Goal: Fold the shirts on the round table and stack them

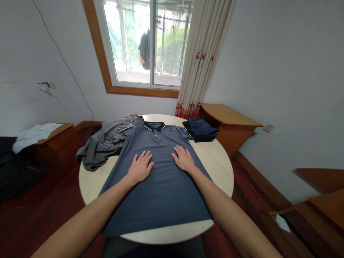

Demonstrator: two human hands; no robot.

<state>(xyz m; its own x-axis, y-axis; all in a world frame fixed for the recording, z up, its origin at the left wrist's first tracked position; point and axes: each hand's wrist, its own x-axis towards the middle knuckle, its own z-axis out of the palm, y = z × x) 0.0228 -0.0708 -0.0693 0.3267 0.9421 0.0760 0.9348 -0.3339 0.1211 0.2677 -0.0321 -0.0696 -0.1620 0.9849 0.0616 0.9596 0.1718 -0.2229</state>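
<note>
A blue-grey polo shirt (161, 200) lies spread front side up on a round pale table (223, 161). Its dark collar with white trim points toward the window, and the hem reaches the near edge. My left hand (140, 167) rests flat on the left half of the shirt's body, fingers spread. On the right half, my right hand (184, 158) also lies flat with its fingers extended. Neither hand grips the cloth. The shirt's left sleeve touches a rumpled grey garment pile, and its right sleeve reaches folded dark clothes.
Grey crumpled clothes (104, 143) hang slightly over the table's left edge. Folded dark clothes (202, 129) are stacked at the back right. A wooden desk (228, 114) stands behind them, beside a curtain (201, 61). At the left is a low wooden cabinet (61, 143).
</note>
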